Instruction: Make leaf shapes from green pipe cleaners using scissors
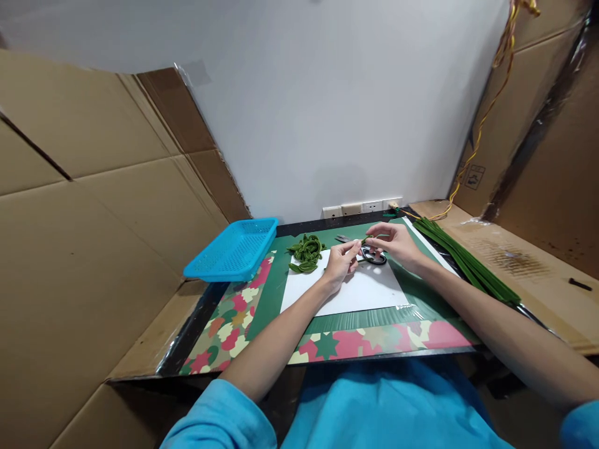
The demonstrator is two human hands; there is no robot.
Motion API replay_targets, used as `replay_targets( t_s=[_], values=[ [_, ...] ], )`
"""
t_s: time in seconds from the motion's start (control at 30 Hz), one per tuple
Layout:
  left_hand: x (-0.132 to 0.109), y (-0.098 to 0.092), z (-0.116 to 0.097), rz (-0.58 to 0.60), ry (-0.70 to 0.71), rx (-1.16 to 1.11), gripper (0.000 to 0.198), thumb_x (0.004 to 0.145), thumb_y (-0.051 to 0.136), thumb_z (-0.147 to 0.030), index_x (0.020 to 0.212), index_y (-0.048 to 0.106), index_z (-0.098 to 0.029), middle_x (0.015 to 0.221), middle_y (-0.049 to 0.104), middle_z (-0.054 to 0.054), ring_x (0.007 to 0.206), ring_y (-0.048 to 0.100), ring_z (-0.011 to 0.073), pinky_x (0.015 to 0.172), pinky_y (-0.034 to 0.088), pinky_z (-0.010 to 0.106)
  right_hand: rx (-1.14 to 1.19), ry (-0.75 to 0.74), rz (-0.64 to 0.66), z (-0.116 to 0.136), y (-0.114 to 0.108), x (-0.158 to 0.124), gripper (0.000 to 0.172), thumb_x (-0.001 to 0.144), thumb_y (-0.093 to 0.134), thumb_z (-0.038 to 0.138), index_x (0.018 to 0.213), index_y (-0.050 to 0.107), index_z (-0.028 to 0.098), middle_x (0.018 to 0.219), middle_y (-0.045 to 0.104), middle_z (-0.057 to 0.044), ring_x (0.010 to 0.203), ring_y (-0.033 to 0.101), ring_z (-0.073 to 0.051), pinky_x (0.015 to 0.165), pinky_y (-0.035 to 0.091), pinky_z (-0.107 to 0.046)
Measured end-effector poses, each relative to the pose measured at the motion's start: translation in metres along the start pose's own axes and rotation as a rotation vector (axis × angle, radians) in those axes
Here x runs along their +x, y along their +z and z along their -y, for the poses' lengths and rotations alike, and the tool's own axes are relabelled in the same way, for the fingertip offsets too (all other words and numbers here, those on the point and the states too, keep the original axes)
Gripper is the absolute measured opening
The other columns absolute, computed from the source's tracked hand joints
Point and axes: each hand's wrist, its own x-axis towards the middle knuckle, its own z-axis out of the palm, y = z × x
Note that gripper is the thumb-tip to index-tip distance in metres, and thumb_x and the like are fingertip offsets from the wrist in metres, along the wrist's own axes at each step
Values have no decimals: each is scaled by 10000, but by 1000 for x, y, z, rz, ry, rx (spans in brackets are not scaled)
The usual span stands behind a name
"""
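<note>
My left hand (340,265) and my right hand (395,244) meet above a white sheet (360,298). Both are closed, pinching a short green pipe cleaner (366,239) between the fingertips; part of it is hidden by the fingers. Just beneath and behind my fingers lie scissors (380,261) with black handles, their blades pointing away to the left. To the left of my left hand sits a small heap of bent, looped green pipe cleaners (307,248), and leaf-shaped loops (304,267) rest at its near side.
A bundle of long, straight green pipe cleaners (468,260) lies at the right. A blue plastic basket (219,275) stands at the table's left. Cardboard walls (107,206) enclose both sides. Sockets (352,210) and a yellow twisted cord (482,128) are at the back.
</note>
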Motion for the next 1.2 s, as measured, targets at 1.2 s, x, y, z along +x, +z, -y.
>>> replay_targets(
  t_s=[1.2],
  values=[
    [5, -4, 4, -43, 38, 14, 611, 802, 818, -677, 1059, 733, -129, 590, 630, -43, 322, 389, 39, 331, 229, 180, 54, 183, 53, -6, 5, 2, 479, 734, 918, 596, 917, 765, 180, 705, 665, 11, 520, 555, -125, 453, 453, -270]
  ],
)
